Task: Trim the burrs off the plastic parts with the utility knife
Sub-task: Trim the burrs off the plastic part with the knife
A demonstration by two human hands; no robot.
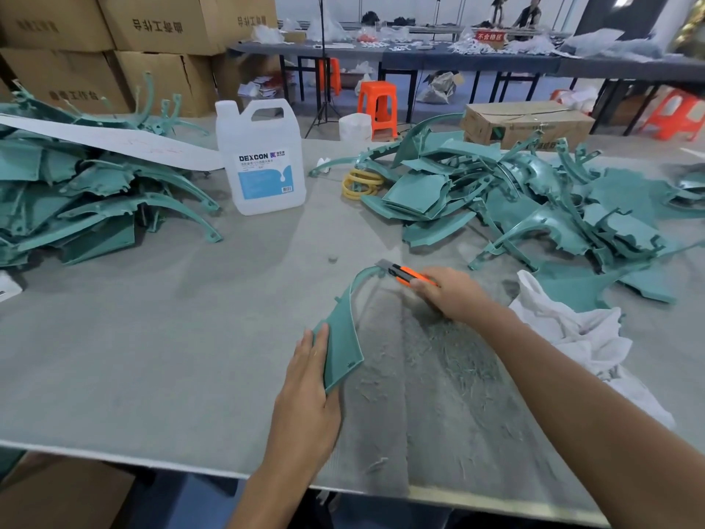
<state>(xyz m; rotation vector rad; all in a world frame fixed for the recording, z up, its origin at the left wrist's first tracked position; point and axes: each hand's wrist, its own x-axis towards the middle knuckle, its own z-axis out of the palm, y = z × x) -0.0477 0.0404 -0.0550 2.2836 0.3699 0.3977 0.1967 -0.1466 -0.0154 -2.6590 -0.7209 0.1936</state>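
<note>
A teal plastic part (342, 347) with a flat panel and a long curved arm stands on edge in the middle of the grey table (160, 349). My left hand (307, 387) grips the panel's lower end. My right hand (452, 295) is closed around an orange and black utility knife (409, 276), whose blade tip touches the top of the curved arm. Teal shavings (438, 360) lie scattered on the table below the part.
Heaps of teal parts lie at the left (87, 200) and right (534, 208). A clear DEXCON jug (259, 158) stands behind, with yellow rings (360, 184) beside it. A white cloth (576, 334) lies by my right forearm. Cardboard boxes (114, 43) are stacked at the back left.
</note>
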